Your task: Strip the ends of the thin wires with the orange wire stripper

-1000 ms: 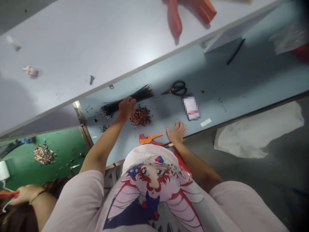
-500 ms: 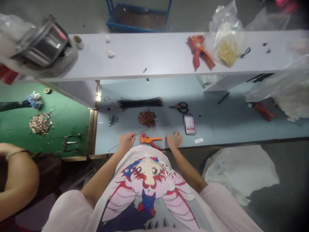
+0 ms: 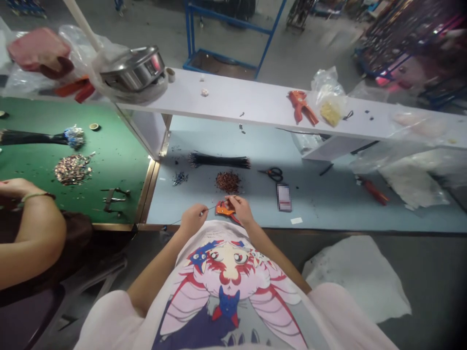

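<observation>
My left hand (image 3: 194, 218) is closed near the front edge of the blue work surface, pinching a thin black wire (image 3: 211, 208). One end of the wire trails left past the hand toward the edge. My right hand (image 3: 239, 209) is bent over an orange and red wire stripper (image 3: 225, 210) lying on the surface and covers part of it. Its thumb and fingers come together above the tool, where the wire's far end seems to run between them. Just beyond the hands lies a pile of small brown scraps (image 3: 228, 182). Behind that rests a bundle of black wires (image 3: 221, 160).
Black-handled scissors (image 3: 274, 174) and a phone (image 3: 283, 197) lie to the right. Small blue-and-white bits (image 3: 180, 179) are at the left. A white shelf (image 3: 255, 102) spans the back, bearing another orange tool (image 3: 302, 107). A co-worker's arm (image 3: 40, 228) is at the left bench.
My right hand has moved left from the table edge to above the wire stripper and the wire's end. My left hand still holds the wire. The camera view has tilted up.
</observation>
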Tool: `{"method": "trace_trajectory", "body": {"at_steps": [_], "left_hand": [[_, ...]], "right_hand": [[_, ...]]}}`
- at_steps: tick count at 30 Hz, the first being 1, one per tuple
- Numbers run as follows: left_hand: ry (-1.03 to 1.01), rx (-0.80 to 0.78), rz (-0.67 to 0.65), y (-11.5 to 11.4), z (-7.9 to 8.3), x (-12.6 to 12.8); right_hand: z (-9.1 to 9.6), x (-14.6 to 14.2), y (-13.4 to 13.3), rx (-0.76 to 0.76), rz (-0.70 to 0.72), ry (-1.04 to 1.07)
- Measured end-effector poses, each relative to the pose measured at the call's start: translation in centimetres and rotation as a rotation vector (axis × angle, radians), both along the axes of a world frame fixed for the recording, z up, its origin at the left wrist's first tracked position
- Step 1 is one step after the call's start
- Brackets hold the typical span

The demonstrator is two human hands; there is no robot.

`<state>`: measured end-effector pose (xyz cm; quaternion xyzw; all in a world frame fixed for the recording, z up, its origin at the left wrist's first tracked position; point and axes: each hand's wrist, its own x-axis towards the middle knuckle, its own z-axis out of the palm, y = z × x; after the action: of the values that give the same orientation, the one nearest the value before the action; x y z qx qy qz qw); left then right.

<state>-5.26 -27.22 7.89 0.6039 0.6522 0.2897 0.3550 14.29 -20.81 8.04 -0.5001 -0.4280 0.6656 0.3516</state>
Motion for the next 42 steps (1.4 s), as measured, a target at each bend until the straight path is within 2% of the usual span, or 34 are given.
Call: {"method": "trace_trajectory", "body": {"at_steps": [4, 6, 9, 12, 16, 22, 26, 29, 32, 36, 40, 42], "left_hand": [[-0.227, -0.075, -0.037, 0.1, -0.1, 0.7], [-0.34, -0.1, -0.04, 0.5, -0.1, 1.5], [-0.437, -0.111, 0.027, 1.0, -0.1, 2.5], [-0.456, -0.1, 0.097, 1.1, 0.1, 2.7], [-0.406, -0.071, 0.124, 0.9, 0.9, 2.4], [-0.372, -0.033, 0.226, 1.1, 2.4, 1.3], [-0.415, -0.029, 0.316, 1.7, 3.1, 0.8], [-0.448, -0.008, 0.342, 2.0, 4.1, 0.8], [-0.503, -0.009, 0.356, 2.2, 5.2, 1.0], [-0.509, -0.021, 0.375, 2.4, 6.7, 1.0], [-0.444, 0.071, 0.372, 2.7, 7.6, 1.0], [-0.437, 0.105, 0.367, 2.8, 7.8, 1.2]], "right_hand": [[1.1, -0.7, -1.6, 0.088, 0.131, -0.094], [0.8, -1.3, -2.1, 0.123, 0.198, -0.124], [-0.3, -2.2, -2.0, 0.171, 0.193, -0.18], [-1.7, -2.2, -0.9, 0.2, 0.119, -0.265], [-3.4, -0.3, 0.6, 0.21, 0.076, -0.444], [-6.0, 3.3, 0.0, 0.24, 0.244, -0.772], [-7.4, 3.9, -1.1, 0.241, 0.353, -0.934], [-7.7, 3.7, -0.9, 0.229, 0.385, -0.976], [-7.1, 3.7, -0.3, 0.211, 0.376, -0.952], [-5.1, 4.0, 0.3, 0.163, 0.317, -0.832], [-1.6, 3.8, 0.3, 0.103, 0.292, -0.603], [0.7, 3.4, 0.0, 0.031, 0.29, -0.36]]}}
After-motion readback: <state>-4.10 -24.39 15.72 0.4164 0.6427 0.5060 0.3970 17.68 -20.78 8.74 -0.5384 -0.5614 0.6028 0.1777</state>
